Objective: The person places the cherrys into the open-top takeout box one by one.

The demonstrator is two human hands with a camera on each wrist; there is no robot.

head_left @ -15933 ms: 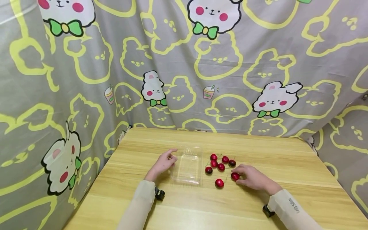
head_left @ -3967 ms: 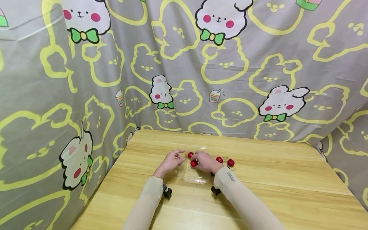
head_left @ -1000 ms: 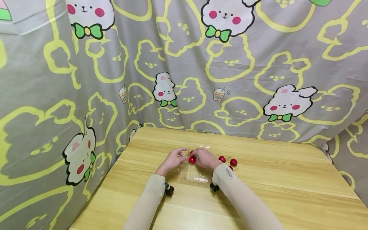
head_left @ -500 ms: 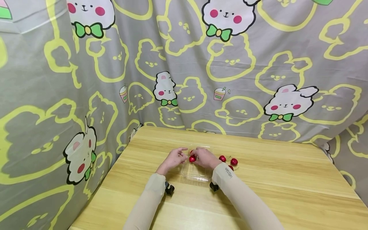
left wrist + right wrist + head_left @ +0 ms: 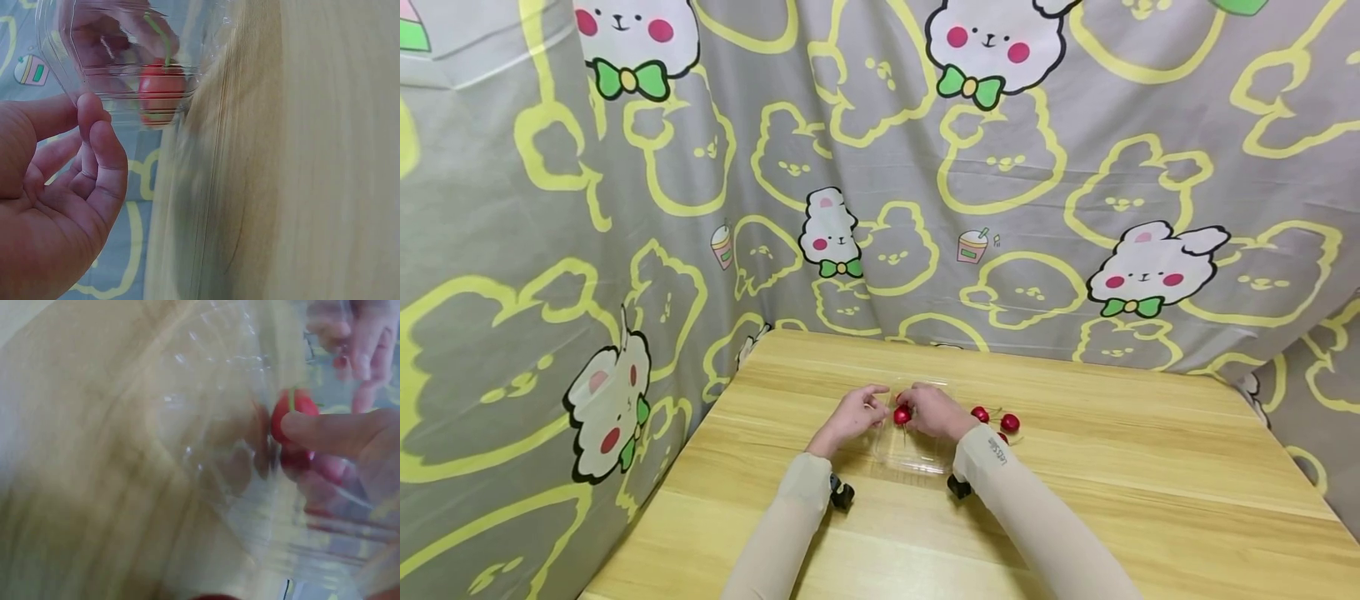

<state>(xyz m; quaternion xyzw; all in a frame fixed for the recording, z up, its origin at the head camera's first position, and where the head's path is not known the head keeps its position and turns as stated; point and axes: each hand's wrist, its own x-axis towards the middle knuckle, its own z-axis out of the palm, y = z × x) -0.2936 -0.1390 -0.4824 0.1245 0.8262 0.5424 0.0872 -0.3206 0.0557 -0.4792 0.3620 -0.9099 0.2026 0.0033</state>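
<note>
A clear plastic box (image 5: 917, 463) lies on the table between both hands. My left hand (image 5: 853, 417) pinches the box's left rim; in the left wrist view the thumb and fingertips meet at its corner. Reaching over the box, my right hand (image 5: 934, 412) grips a red cherry (image 5: 902, 415) with a green stem inside it. The right wrist view shows the thumb pressed on this cherry (image 5: 304, 403), a dark red shape just below it. Another cherry (image 5: 900, 397) peeks out behind the right fingers, which hide part of the box's inside.
Right of the box, on the wooden table (image 5: 1112, 500), lie a cherry (image 5: 980, 414), a second cherry (image 5: 1010, 422) and a third cherry (image 5: 1002, 437) partly behind the right sleeve. A patterned grey curtain (image 5: 880, 167) hangs behind the table and along its left side.
Fifteen seconds ago the box held no cherries and several lay beside it, the right hand at one of them. Now fewer lie there. Over the last second the hands hardly moved.
</note>
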